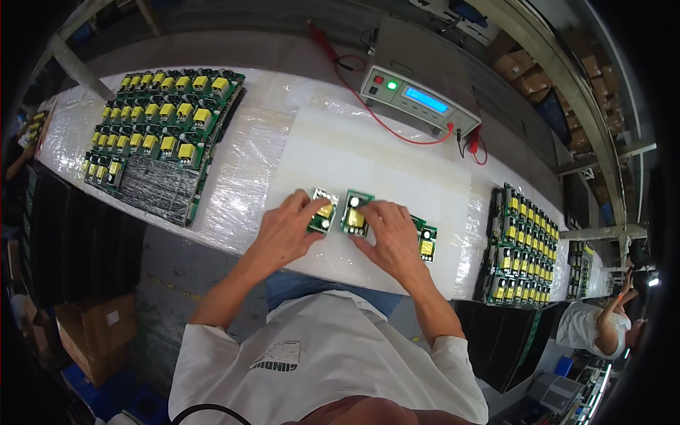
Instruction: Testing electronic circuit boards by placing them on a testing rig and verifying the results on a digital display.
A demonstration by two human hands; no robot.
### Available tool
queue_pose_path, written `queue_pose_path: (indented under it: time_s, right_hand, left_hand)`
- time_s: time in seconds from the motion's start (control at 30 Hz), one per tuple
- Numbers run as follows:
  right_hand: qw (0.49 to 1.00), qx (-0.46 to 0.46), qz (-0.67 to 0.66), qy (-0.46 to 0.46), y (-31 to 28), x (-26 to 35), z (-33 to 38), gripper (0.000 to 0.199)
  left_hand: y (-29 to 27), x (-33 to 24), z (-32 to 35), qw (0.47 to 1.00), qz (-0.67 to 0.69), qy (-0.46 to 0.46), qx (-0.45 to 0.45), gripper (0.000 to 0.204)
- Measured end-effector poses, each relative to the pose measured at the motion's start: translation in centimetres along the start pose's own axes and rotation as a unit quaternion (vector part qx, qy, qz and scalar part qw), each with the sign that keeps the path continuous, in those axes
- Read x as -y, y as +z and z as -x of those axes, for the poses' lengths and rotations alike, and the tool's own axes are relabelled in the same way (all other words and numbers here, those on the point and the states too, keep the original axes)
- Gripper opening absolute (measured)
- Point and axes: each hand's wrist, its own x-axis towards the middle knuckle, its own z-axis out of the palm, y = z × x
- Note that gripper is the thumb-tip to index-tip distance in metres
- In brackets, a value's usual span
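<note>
green circuit boards with yellow parts lie mid-bench: left hand (283, 232) pinches the left board (322, 214), right hand (392, 234) grips the middle board (355, 212); a third board (426, 242) sits just beside. plastic-wrapped white bench (319, 142), grey tester (418, 88), board stacks (159, 113) at both sides.

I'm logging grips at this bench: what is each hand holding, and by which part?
The left hand rests on one small green circuit board, the right hand on another, fingers along their edges. Both boards lie on the table; none lifted.

grey tester (418, 81) | red leads (368, 99) | board stacks left (159, 120), right (524, 244) | cardboard box (95, 336)
</note>
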Motion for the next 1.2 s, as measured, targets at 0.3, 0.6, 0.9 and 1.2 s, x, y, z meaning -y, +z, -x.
queue_pose_path:
  time_s: [0.3, 0.6, 0.9, 1.2]
  right_hand:
    - [0.998, -0.029, -0.048, 0.034, 1.2, -4.0, -8.6, 0.047]
    - [0.998, 0.03, -0.011, 0.058, 3.0, -5.4, -13.4, 0.046]
    - [0.997, 0.028, -0.001, 0.071, 2.7, -7.1, -11.2, 0.047]
    - [0.994, 0.05, -0.006, 0.092, 1.9, -7.2, -9.6, 0.046]
  left_hand:
    - [-2.7, 3.2, -8.7, 0.994, -0.015, -0.061, -0.092, 0.063]
    - [-2.0, 7.3, -13.0, 0.996, -0.054, -0.051, -0.046, 0.068]
    - [-2.4, 7.4, -12.7, 0.993, 0.005, -0.026, -0.118, 0.067]
    - [-5.3, 7.9, -15.5, 0.992, -0.057, 0.057, 0.101, 0.067]
